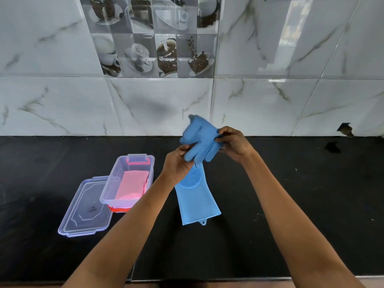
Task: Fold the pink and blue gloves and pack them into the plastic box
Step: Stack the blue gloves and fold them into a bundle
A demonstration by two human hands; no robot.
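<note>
A blue silicone glove (197,192) with a round bristle patch lies on the black counter, cuff toward me. Its finger end (199,140) is lifted and bent back over the palm. My left hand (176,163) pinches the finger end from the left, and my right hand (234,143) grips it from the right. A folded pink glove (133,185) lies inside the clear plastic box (116,173), which stands open to the left of the blue glove.
The box's clear lid (87,208) lies flat on the counter, left of the box and touching it. A marble-tiled wall (270,100) rises behind the black counter (311,194). The counter's front edge runs near the bottom of the view.
</note>
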